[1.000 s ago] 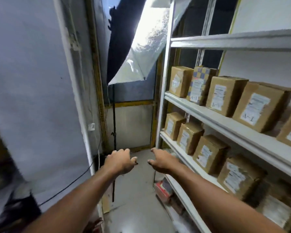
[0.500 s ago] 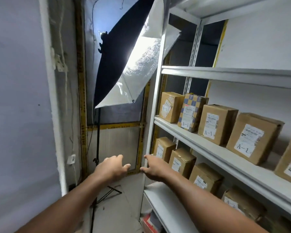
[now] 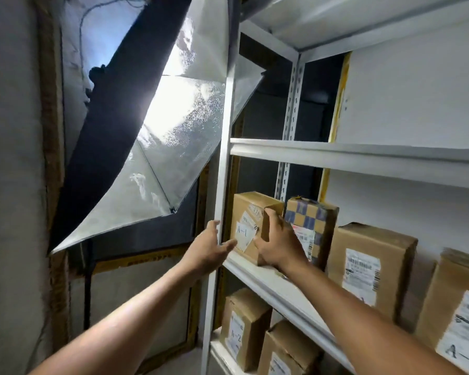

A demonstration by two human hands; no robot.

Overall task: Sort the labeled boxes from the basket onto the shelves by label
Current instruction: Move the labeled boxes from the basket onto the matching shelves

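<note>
A brown cardboard box labelled A-1 stands at the left end of the middle shelf of a white metal rack. My right hand grips its front right edge, fingers curled round the corner. My left hand reaches past the rack's front post, its straight fingers touching the box's lower left corner. To the right of it on that shelf stand a blue-checked box and more brown boxes, one at the far right labelled A-. The basket is out of view.
Below, a shelf holds brown boxes, one labelled A-2. The shelf above carries nothing visible. A large silver and black light softbox on a stand leans close to the rack's left post. A grey wall closes the left side.
The view has risen from the floor and lower shelves to the middle shelf. Both hands, empty and in the air before, have moved up to the leftmost A-1 box and now touch it.
</note>
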